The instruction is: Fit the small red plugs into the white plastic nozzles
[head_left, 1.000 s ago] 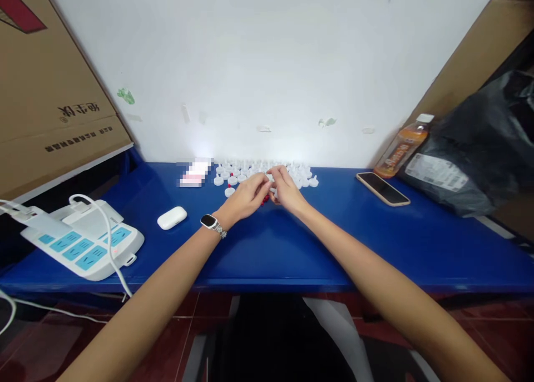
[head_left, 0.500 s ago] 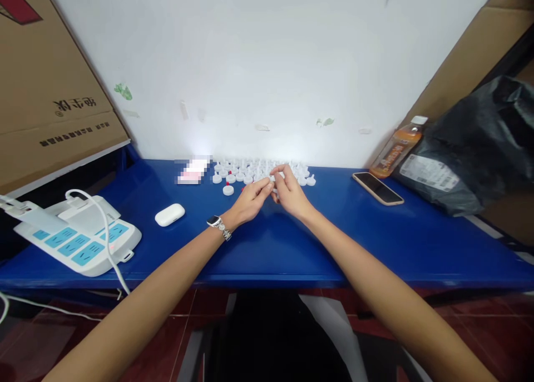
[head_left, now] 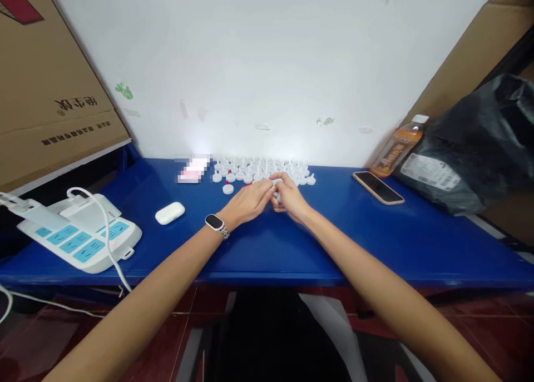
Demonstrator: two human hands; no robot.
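Observation:
My left hand (head_left: 250,199), with a watch at its wrist, has its fingers bent together against my right hand (head_left: 287,196). Between the fingers of my right hand a bit of a white nozzle cap (head_left: 276,194) shows; the rest is covered. What my left fingers pinch is hidden. Behind both hands, many white nozzle caps (head_left: 267,166) stand in a cluster along the wall. A white cap with a red tip (head_left: 228,188) stands apart, left of my left hand. Something red (head_left: 247,185) peeks out behind the left hand.
On the blue table (head_left: 275,254) lie a white earbud case (head_left: 169,213), a power strip (head_left: 92,259) with cables, and a phone (head_left: 378,188). An orange drink bottle (head_left: 398,148) leans beside a black plastic bag (head_left: 471,143) at right. A cardboard box (head_left: 54,82) stands at left.
My left hand has turned more palm-down, its fingers reaching further over the right hand's fingertips. My right fingers have curled in more around the white cap.

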